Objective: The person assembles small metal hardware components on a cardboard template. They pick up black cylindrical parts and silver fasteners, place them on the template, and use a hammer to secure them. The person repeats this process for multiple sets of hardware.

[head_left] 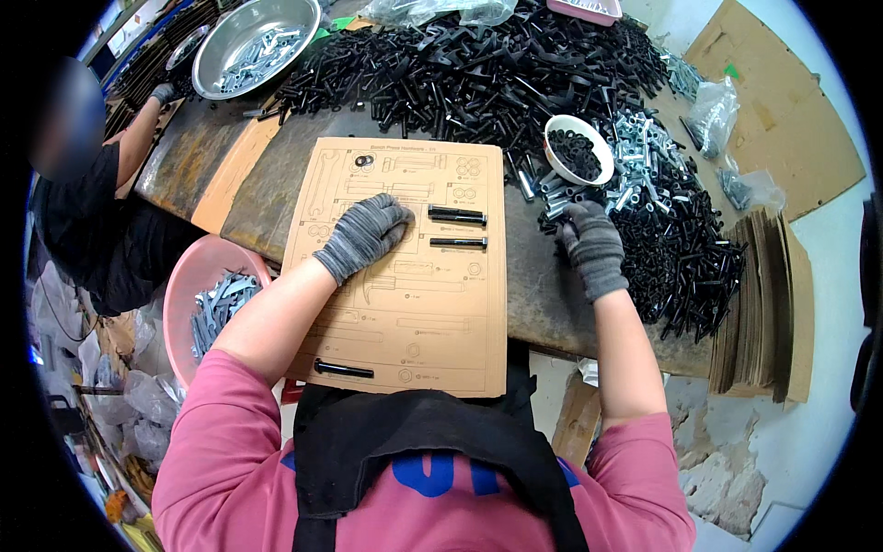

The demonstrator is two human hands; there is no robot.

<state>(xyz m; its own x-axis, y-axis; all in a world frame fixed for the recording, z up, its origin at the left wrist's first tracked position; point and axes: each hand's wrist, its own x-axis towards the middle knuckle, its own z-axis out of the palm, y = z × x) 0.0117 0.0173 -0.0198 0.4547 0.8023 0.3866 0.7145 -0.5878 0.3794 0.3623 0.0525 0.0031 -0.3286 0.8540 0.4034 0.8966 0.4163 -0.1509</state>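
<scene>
A cardboard sheet (pixel 441 322) printed with outlines of hardware lies in front of me, its near edge at my apron. My left hand (pixel 363 235), in a grey glove, rests on its middle with the fingers stretched to the right. Black bolts (pixel 458 244) lie right of that hand, and another black bolt (pixel 344 369) is near the bottom edge. Small black rings (pixel 364 161) sit near the top. My right hand (pixel 591 248), also gloved, reaches into a pile of small black parts (pixel 658 248); its fingers are curled, and whatever they pinch is hidden.
Behind the sheet spreads a heap of black bolts (pixel 478 74). A white bowl of black rings (pixel 552 158) stands among silver sleeves (pixel 635 152). At left are a metal basin (pixel 210 69), a pink basin (pixel 175 304) and a co-worker (pixel 83 212). Cardboard sheets (pixel 759 313) stand stacked right.
</scene>
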